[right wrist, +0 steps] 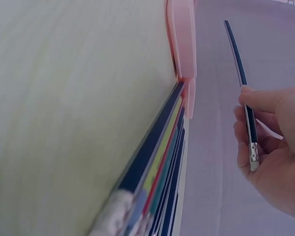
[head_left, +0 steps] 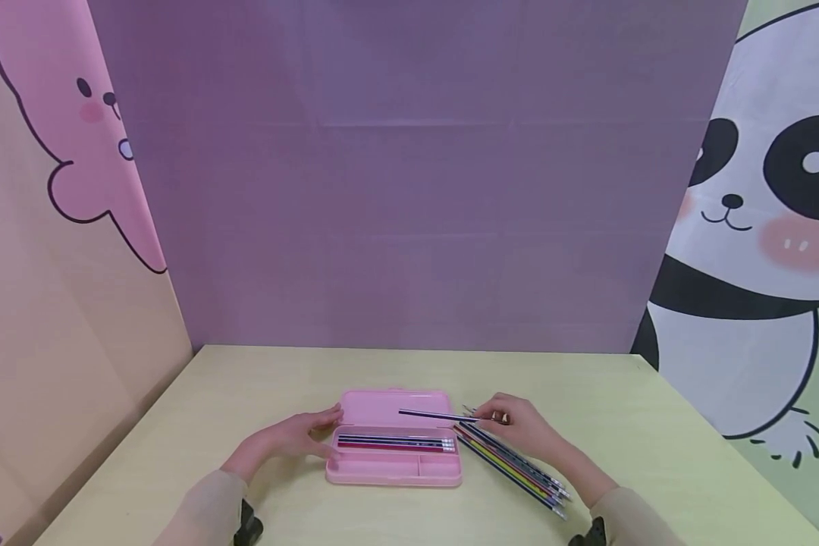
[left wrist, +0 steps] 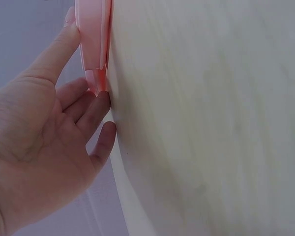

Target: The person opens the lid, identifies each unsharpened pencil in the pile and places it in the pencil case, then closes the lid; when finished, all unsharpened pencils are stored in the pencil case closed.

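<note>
Pencil [head_left: 437, 415], dark blue with a metal ferrule and eraser end, pinched between thumb and fingertips of my right hand [head_left: 519, 426] and held level above the open pink pencil case [head_left: 394, 469], its tip pointing left over the lid. My left hand [head_left: 293, 437] lies with fingers straight and relaxed, touching the case's left end, thumb against the raised lid. Inside the case's long compartment lie several pencils [head_left: 396, 443] side by side. Just right of the case, a loose row of coloured pencils [head_left: 512, 464] rests on the pale yellow table [head_left: 655, 440], under my right wrist.
</note>
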Available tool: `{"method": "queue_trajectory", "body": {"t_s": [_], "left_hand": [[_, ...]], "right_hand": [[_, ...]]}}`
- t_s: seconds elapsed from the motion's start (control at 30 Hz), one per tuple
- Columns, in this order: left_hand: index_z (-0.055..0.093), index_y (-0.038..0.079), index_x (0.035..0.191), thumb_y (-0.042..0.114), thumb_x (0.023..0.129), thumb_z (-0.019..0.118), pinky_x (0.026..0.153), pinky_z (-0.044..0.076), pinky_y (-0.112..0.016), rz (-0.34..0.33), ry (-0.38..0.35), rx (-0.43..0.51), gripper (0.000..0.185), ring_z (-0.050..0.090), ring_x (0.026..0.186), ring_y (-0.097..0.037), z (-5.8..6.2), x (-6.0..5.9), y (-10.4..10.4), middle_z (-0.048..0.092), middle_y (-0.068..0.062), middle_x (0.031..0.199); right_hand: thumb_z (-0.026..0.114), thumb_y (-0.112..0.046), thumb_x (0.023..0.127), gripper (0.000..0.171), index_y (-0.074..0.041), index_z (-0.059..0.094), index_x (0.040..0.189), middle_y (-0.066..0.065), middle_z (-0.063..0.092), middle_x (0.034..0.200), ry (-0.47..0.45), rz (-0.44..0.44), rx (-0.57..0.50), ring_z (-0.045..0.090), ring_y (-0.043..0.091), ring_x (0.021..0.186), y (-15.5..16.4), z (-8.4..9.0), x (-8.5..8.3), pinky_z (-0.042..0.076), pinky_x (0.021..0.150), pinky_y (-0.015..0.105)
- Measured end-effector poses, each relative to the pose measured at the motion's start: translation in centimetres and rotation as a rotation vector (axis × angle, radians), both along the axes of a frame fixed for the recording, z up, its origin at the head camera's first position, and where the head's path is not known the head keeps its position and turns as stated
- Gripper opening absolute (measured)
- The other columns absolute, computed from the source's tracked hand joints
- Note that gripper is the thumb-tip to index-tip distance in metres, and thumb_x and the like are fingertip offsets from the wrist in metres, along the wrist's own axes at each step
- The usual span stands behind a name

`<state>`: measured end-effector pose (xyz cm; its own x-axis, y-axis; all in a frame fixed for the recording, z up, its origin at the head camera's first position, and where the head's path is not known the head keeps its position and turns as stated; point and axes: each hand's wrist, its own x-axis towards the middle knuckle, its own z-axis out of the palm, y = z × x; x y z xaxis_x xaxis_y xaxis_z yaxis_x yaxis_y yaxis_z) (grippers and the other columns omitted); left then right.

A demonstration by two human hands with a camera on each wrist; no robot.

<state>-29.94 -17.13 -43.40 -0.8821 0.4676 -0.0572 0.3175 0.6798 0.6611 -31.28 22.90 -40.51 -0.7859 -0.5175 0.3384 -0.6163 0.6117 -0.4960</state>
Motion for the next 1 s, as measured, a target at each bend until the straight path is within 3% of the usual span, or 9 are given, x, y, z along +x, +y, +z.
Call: {"method": "queue_trajectory", "body": {"t_s": [0.43, 0.67, 1.0], "left_hand": [[0.03, 0.007, 0.147, 0.039, 0.079, 0.073, 0.113, 0.02, -0.057, 0.002, -0.007, -0.004, 0.087, 0.022, 0.14, -0.04, -0.1, -0.1, 0.1, 0.026, -0.016, 0.153], [0.03, 0.007, 0.147, 0.039, 0.078, 0.073, 0.113, 0.02, -0.058, 0.003, -0.006, -0.012, 0.087, 0.023, 0.14, -0.04, 0.1, -0.1, 0.1, 0.026, -0.015, 0.153], [0.029, 0.006, 0.147, 0.038, 0.079, 0.073, 0.113, 0.022, -0.056, 0.001, 0.001, -0.021, 0.087, 0.025, 0.139, -0.039, 0.0, -0.2, 0.1, 0.028, -0.014, 0.153]], "right_hand": [[0.067, -0.017, 0.087, 0.011, -0.01, 0.07, 0.094, -0.006, 0.056, 0.08, -0.022, 0.046, 0.008, 0.044, 0.002, 0.067, -3.0, 0.1, 0.2, 0.042, 0.056, 0.016], [0.066, -0.011, 0.086, 0.008, -0.007, 0.07, 0.093, -0.004, 0.056, 0.079, -0.005, 0.112, -0.012, 0.044, 0.001, 0.066, -4.7, -0.1, 0.0, 0.042, 0.055, 0.016], [0.064, -0.007, 0.087, 0.01, -0.003, 0.07, 0.095, -0.003, 0.057, 0.081, -0.08, 0.14, 0.017, 0.047, 0.002, 0.069, -6.3, -0.4, 0.1, 0.045, 0.059, 0.017]]}}
